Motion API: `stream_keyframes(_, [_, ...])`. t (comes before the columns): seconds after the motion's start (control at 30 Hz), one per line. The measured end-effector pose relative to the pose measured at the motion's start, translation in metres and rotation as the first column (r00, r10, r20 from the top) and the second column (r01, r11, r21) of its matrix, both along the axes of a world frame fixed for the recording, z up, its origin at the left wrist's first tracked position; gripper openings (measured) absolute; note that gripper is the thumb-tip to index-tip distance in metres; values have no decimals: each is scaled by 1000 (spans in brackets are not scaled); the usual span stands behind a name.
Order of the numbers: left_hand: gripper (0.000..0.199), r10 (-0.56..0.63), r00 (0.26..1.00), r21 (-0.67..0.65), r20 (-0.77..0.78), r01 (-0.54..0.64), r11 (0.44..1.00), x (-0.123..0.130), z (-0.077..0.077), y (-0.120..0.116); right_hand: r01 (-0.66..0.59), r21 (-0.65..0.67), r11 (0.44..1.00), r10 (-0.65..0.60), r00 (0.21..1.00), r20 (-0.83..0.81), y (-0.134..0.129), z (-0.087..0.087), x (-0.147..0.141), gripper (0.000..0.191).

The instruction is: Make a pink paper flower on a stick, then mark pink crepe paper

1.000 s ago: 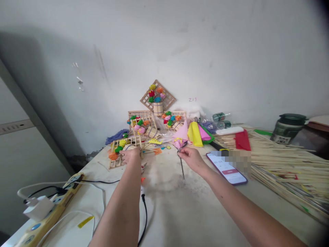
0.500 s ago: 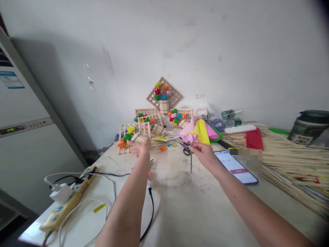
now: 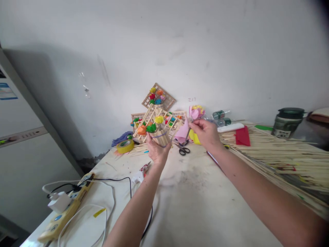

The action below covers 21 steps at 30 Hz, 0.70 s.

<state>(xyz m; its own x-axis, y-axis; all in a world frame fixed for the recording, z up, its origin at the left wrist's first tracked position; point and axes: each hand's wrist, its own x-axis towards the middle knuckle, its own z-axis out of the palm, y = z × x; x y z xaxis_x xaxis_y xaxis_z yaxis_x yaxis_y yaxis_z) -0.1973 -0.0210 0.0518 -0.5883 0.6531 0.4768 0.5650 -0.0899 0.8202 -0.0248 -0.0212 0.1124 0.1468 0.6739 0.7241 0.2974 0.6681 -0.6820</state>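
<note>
We take the black-handled scissors [image 3: 184, 150] on the tabletop [image 3: 190, 202] as our landmark. Above and to the left of them, our left hand [image 3: 158, 151] grips a small stick basket [image 3: 161, 138], thumb on its side and the other fingers mostly hidden. The basket is fixed to a tilted wooden lattice panel, and yellow [image 3: 159, 119], green [image 3: 151, 128] and orange paper flowers [image 3: 142, 130] stand out from its mouth.

Above and to the right of the scissors, our right hand [image 3: 205, 132] is closed in a pinch on the thin stem of a pink paper flower [image 3: 196, 112] with yellow in its head. The flower is upright and apart from the basket.

Just beyond the scissors we see folded pink paper [image 3: 182, 133] and yellow paper [image 3: 194, 137]. Well to their left lies a roll of yellow tape [image 3: 125, 146]; left and nearer to us, pliers [image 3: 145, 167] rest partly behind our left forearm. To the right of the scissors, a phone shows only its edge under our right forearm, and farther right are many thin wooden sticks [image 3: 267, 154] with red paper [image 3: 242, 136] on them.
</note>
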Motion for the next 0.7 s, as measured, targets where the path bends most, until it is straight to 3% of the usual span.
stream_keyframes(0.13, [112,-6,982,146,-191,34,989,15,-6,0,12,123,992,-5,998,-58,-2,35,-1,18])
stream_keyframes(0.33, [111,-17,970,156,-241,56,986,35,-9,-6,78,246,966,-60,995,-78,-1,63,-6,18])
stream_keyframes(0.47, [105,-38,965,144,-260,77,987,41,-15,-10,103,268,958,-84,993,-80,3,63,-7,18])
stream_keyframes(0.7, [106,-62,967,169,-246,106,980,45,-21,-13,186,198,962,-194,981,20,12,39,-9,21])
